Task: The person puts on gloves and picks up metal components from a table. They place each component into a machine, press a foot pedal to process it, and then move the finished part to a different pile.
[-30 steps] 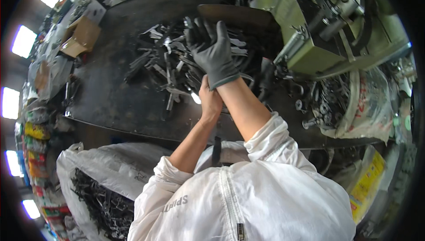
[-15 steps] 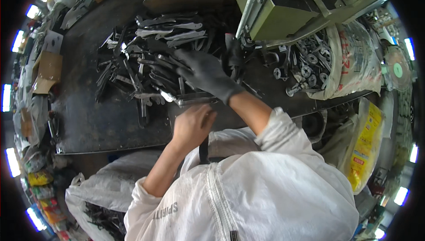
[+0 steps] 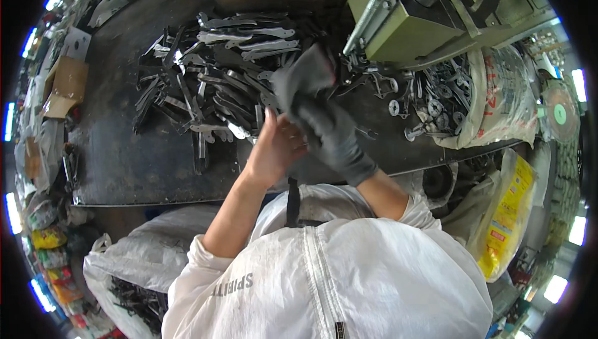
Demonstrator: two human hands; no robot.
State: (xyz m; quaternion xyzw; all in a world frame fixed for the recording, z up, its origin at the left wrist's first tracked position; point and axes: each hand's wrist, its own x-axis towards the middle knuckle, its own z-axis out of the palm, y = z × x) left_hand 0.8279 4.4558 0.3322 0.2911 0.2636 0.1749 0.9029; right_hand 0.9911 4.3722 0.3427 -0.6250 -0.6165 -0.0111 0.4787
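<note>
A loose dark grey work glove (image 3: 306, 76), blurred by motion, hangs above the near edge of the metal part pile. My right hand (image 3: 333, 136), itself in a dark grey glove, is closed on the loose glove's lower end. Bare and just to the left of it, my left hand (image 3: 275, 152) has its thumb up and its fingers stretched toward the glove. Whether its fingertips touch the glove is hard to see. Beyond both hands, flat dark metal levers (image 3: 227, 90) lie in a loose heap on the dark worktable (image 3: 118, 164).
A green machine (image 3: 411, 34) stands at the far right of the table. Beside it, an opened white sack (image 3: 498, 102) spills small round-ended metal parts (image 3: 436, 105). A cardboard box (image 3: 65, 84) is at the left edge. White sacks (image 3: 149, 252) sit below the table's front edge.
My right hand has drawn back from the pile toward me and now grips a loose glove. My left hand has risen toward it, its fingers more stretched out.
</note>
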